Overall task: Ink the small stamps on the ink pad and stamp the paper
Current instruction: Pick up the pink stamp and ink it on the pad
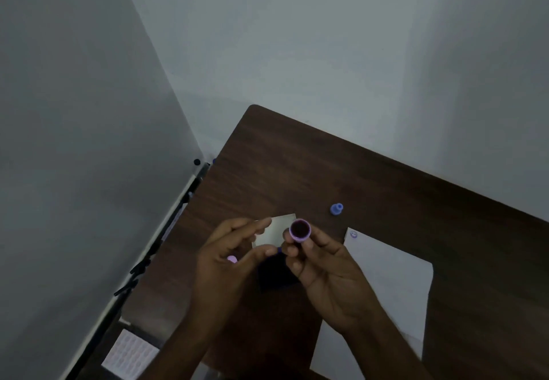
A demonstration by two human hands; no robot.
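Observation:
My right hand [323, 263] pinches a small purple stamp [300, 230] with its dark inked face turned up toward me. My left hand [228, 258] hovers just left of it, fingers curled and apart, holding nothing. Between and below the hands lies the dark ink pad [276, 275], with its pale open lid [279, 231] behind. A white paper [383, 284] lies to the right, with one smiley print [353, 234] at its top corner. A blue stamp [336, 209] stands on the table beyond. A pink stamp [232, 259] shows under my left palm.
The dark wooden table [297, 165] sits in a corner against grey walls. A black stand or rail [166, 231] runs along the table's left edge. A white perforated sheet [130, 356] lies at the lower left.

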